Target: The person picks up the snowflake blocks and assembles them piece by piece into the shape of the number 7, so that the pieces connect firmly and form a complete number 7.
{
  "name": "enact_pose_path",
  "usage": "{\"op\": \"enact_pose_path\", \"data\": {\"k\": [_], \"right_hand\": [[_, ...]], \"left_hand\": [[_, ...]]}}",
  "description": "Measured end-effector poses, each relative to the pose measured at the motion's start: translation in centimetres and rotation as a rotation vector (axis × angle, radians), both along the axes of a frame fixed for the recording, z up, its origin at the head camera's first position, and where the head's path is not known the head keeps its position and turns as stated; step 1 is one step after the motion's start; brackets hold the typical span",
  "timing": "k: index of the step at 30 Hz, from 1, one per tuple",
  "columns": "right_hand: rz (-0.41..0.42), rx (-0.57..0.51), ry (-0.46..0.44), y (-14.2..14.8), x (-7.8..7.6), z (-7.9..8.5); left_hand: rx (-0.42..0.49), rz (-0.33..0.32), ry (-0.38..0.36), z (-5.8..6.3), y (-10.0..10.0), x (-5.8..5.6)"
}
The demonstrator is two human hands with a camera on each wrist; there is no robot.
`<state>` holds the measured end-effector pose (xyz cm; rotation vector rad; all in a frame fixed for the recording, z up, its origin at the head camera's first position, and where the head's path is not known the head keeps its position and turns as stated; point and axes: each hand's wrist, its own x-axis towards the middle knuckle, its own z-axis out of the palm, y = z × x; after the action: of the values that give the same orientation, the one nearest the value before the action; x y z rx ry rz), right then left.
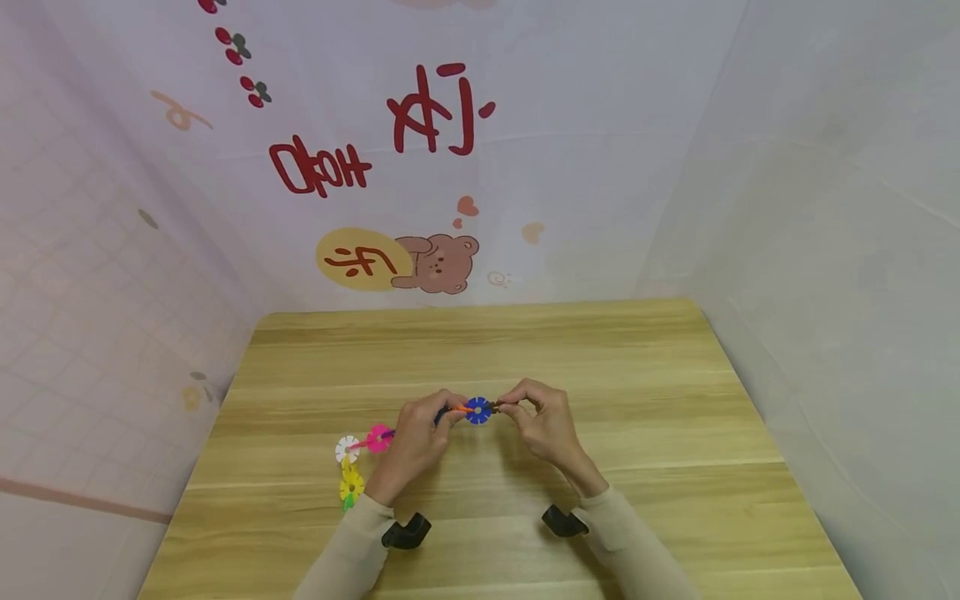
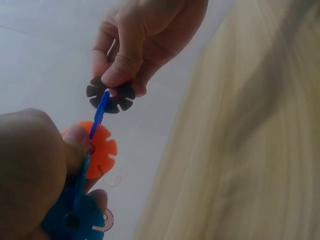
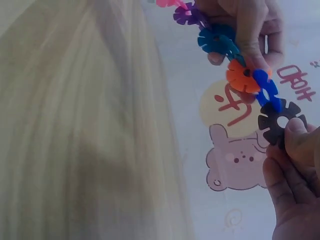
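A chain of slotted plastic snowflake discs runs between both hands. My left hand (image 1: 420,435) pinches the orange disc (image 2: 103,156) between thumb and fingers, with a teal disc (image 3: 212,39) beside those fingers. From the orange disc a blue disc (image 1: 478,410) sticks out to the right. Its far edge meets a dark brown or black disc (image 3: 270,123), which my right hand (image 1: 546,419) pinches at the rim; how deep the slots engage is unclear. Leftward the chain continues through purple (image 3: 185,17), pink (image 1: 378,440), white (image 1: 341,451), yellow (image 1: 352,481) and green (image 1: 348,503) discs.
The wood-grain table (image 1: 637,358) lies below both hands. White printed cloth (image 1: 600,167) hangs behind and at the sides, with a bear drawing (image 1: 442,262). Each wrist wears a black mount, one on the left (image 1: 406,532) and one on the right (image 1: 564,522).
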<state>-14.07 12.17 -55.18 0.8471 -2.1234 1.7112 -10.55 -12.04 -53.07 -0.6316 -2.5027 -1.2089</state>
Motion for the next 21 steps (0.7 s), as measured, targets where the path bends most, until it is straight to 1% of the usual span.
{"op": "enact_pose_path", "data": {"k": [3,6,9,12,15,18,21], "right_hand": [[-0.001,0.016,-0.004,0.1,0.2,-0.3],[0.013,0.05,-0.03,0.5,0.4,-0.5],[0.065,0.081,-0.09,1.1,0.5,-0.6],[0.148,0.107,-0.186,1.6,0.8,-0.8],[0.226,0.117,-0.314,2.0,0.9,-0.8],[0.264,0.132,-0.427,2.2,0.8,-0.7],[0.285,0.17,-0.521,2.4,0.5,-0.5]], "left_hand": [[0.0,0.009,-0.01,-0.3,0.2,0.1],[-0.012,0.006,-0.024,-0.3,0.1,0.2],[-0.047,-0.02,-0.04,-0.2,-0.1,0.3],[-0.117,-0.041,-0.035,0.1,-0.3,0.3],[-0.189,-0.061,-0.017,0.3,-0.6,0.5],[-0.24,-0.082,0.007,0.3,-0.7,0.5],[-0.25,-0.136,0.018,0.4,-0.7,0.3]]}}
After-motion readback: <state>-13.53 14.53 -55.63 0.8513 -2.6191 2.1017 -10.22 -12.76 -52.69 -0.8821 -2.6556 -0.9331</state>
